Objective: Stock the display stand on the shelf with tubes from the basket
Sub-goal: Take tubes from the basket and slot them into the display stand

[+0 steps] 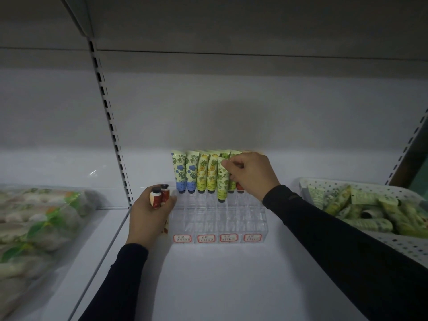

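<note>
A clear acrylic display stand (220, 218) sits on the white shelf (220, 279), with red-framed labels along its front. Its back row holds upright tubes: blue-flowered ones (179, 172), yellow-patterned ones (212, 172), green ones, and a red one partly hidden. My right hand (251, 174) pinches the top of a green tube (222, 181), cap down, over the stand's second row. My left hand (150, 216) rests by the stand's left side, gripping two red tubes (159, 196) with black caps up. At the right, a white perforated basket (398, 244) holds several more tubes.
Clear plastic bags of packaged goods (39, 225) lie on the neighbouring shelf at the left. A slotted upright rail (111, 126) divides the two shelf bays. Another shelf board hangs overhead. The stand's front rows hold no tubes.
</note>
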`<state>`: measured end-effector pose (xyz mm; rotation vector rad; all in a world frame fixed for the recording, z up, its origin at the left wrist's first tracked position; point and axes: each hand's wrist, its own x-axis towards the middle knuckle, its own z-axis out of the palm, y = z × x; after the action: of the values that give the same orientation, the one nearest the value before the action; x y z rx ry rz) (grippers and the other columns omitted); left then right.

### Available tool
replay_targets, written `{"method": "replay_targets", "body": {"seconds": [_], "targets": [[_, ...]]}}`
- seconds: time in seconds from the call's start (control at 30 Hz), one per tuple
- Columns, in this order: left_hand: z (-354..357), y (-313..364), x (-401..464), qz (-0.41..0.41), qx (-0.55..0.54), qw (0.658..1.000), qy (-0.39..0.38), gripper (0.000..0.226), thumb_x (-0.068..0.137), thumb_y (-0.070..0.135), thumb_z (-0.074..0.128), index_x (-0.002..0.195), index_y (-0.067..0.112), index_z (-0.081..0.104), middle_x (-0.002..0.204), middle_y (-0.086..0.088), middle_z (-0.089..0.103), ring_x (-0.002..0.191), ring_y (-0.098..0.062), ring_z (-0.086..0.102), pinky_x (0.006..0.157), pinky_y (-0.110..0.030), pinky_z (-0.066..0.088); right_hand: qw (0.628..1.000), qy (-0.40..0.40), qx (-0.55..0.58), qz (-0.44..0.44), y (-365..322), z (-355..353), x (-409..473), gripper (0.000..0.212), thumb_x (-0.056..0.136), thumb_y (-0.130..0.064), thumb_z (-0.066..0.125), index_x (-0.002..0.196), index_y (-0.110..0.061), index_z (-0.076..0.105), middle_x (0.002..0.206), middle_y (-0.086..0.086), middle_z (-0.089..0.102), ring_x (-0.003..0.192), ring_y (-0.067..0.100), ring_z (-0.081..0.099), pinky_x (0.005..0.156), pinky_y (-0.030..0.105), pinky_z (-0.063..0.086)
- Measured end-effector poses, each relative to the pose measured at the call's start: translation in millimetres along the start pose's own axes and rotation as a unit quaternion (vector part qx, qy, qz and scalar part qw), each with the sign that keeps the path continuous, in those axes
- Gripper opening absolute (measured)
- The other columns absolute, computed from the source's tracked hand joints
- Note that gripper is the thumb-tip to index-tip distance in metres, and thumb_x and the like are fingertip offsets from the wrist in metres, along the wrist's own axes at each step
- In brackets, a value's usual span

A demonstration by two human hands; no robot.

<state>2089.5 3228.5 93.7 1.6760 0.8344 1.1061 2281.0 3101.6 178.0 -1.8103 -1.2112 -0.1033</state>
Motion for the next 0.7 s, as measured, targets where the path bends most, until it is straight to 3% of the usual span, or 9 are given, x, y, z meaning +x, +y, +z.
{"method": "replay_targets", "body": {"seconds": [0.1, 0.2, 0.3, 0.37, 0.43, 0.53, 0.6, 0.7], "targets": [[-6.6, 6.3, -1.4, -0.005, -0.032, 0.999, 0.008, 0.020, 0.086, 0.023, 0.074, 0.104, 0.024, 0.065, 0.080, -0.004, 0.068, 0.069, -0.021, 0.062, 0.066, -0.038, 0.055, 1.000, 0.019, 0.017, 0.013, -6.0, -4.6, -4.6, 0.041, 0.092, -0.040, 0.061, 0.078, -0.003, 0.073, 0.066, 0.012, 0.067, 0.054, 0.023, 0.061, 0.059, 0.039, 0.056], [-13.3, 19.6, -8.8, 0.005, -0.064, 0.998, 0.011, 0.011, 0.088, 0.018, 0.072, 0.093, 0.023, 0.064, 0.080, -0.008, 0.068, 0.071, -0.020, 0.063, 0.066, -0.032, 0.050, 0.998, 0.062, -0.028, -0.003, -10.1, -12.9, -9.5, 0.045, 0.094, -0.044, 0.056, 0.080, -0.005, 0.072, 0.070, 0.010, 0.069, 0.062, 0.024, 0.065, 0.064, 0.039, 0.055], [-17.1, 30.1, -19.4, -0.021, -0.137, 0.990, -0.013, 0.011, 0.093, 0.017, 0.066, 0.103, 0.017, 0.065, 0.079, -0.008, 0.069, 0.072, -0.018, 0.066, 0.066, -0.032, 0.050, 0.995, 0.093, -0.013, -0.021, -13.2, -20.1, -22.6, 0.040, 0.095, -0.041, 0.055, 0.081, -0.008, 0.073, 0.073, 0.005, 0.071, 0.070, 0.019, 0.067, 0.072, 0.039, 0.055], [-15.1, 36.3, -25.3, -0.083, -0.228, 0.969, -0.047, 0.017, 0.092, 0.018, 0.066, 0.109, 0.014, 0.066, 0.082, -0.008, 0.070, 0.077, -0.019, 0.068, 0.069, -0.033, 0.052, 0.999, 0.020, 0.026, -0.016, -21.2, -19.1, -39.0, 0.037, 0.094, -0.043, 0.055, 0.086, -0.011, 0.073, 0.078, 0.002, 0.071, 0.073, 0.016, 0.067, 0.074, 0.040, 0.056], [-6.5, 44.5, -31.9, -0.148, -0.322, 0.932, -0.075, 0.019, 0.086, 0.017, 0.069, 0.105, 0.012, 0.066, 0.087, -0.009, 0.069, 0.079, -0.021, 0.070, 0.071, -0.035, 0.054, 0.991, -0.121, 0.053, -0.002, -30.6, -13.8, -59.3, 0.032, 0.093, -0.045, 0.056, 0.102, -0.018, 0.071, 0.095, -0.007, 0.070, 0.085, 0.004, 0.065, 0.079, 0.027, 0.055], [13.4, 54.7, -39.4, -0.192, -0.394, 0.894, -0.092, 0.014, 0.081, 0.014, 0.071, 0.093, 0.009, 0.066, 0.087, -0.013, 0.069, 0.079, -0.025, 0.070, 0.077, -0.045, 0.057, 0.961, -0.269, 0.056, 0.018, -32.4, 0.7, -82.6, 0.049, 0.085, -0.051, 0.065, 0.126, -0.026, 0.057, 0.113, -0.014, 0.064, 0.095, -0.004, 0.061, 0.079, 0.017, 0.052], [24.8, 60.4, -44.1, -0.204, -0.415, 0.881, -0.103, 0.022, 0.078, 0.016, 0.073, 0.096, 0.006, 0.066, 0.088, -0.016, 0.068, 0.083, -0.029, 0.067, 0.088, -0.054, 0.055, 0.954, -0.291, 0.070, 0.029, -28.6, 4.8, -90.7, 0.050, 0.083, -0.045, 0.071, 0.125, -0.024, 0.057, 0.114, -0.010, 0.066, 0.096, 0.002, 0.064, 0.083, 0.026, 0.057], [34.2, 65.9, -49.7, -0.187, -0.405, 0.889, -0.102, 0.020, 0.085, 0.019, 0.071, 0.099, 0.006, 0.064, 0.085, -0.012, 0.069, 0.073, -0.021, 0.068, 0.067, -0.035, 0.060, 0.965, -0.237, 0.097, 0.046, -23.2, -8.2, -92.7, 0.024, 0.091, -0.025, 0.065, 0.110, -0.012, 0.065, 0.097, 0.002, 0.073, 0.083, 0.011, 0.071, 0.080, 0.039, 0.059]]}}
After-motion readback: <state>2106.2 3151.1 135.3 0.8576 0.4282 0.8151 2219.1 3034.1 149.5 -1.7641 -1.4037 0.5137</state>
